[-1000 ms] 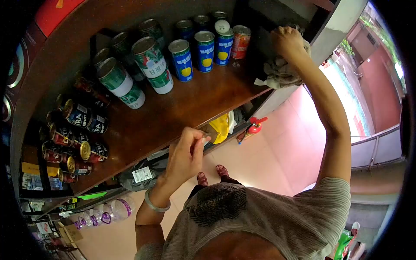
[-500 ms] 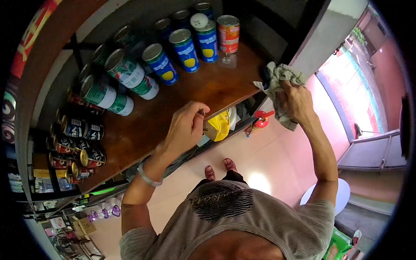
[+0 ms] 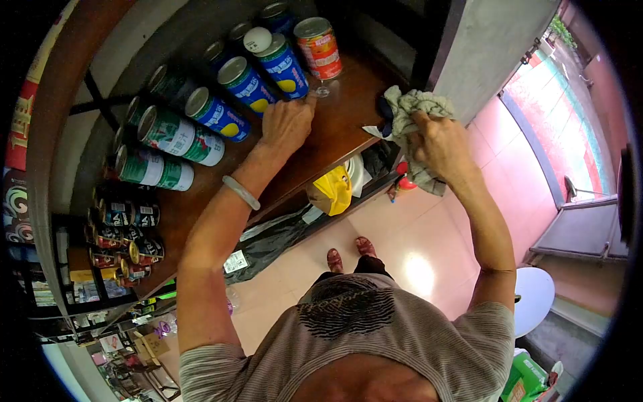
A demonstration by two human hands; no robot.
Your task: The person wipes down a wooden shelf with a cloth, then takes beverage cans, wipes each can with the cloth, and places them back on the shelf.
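Observation:
My right hand [image 3: 439, 144] grips a crumpled grey-green cloth [image 3: 418, 110] at the right end of the brown shelf [image 3: 348, 124]; part of the cloth hangs past the front edge. My left hand [image 3: 288, 124], with a bracelet at the wrist, reaches over the shelf, its fingers bent beside a blue can [image 3: 281, 65] and near a small clear glass piece [image 3: 323, 90]. Whether those fingers hold anything is hidden. An orange can [image 3: 319, 48] stands at the right of the blue cans. A white ball-like object [image 3: 258, 39] rests on top of the cans.
Green cans [image 3: 157, 167] and dark cans [image 3: 144, 214] stand in stacks at the left. Below the shelf are a yellow bag [image 3: 333, 189] and a red fire extinguisher [image 3: 405, 182]. A grey post [image 3: 475, 60] rises at the right, and a round white stool [image 3: 534, 301] stands behind.
My left hand has moved forward over the shelf toward the blue cans. My right hand has come down from the back corner with the cloth to the shelf's front edge. The view has shifted.

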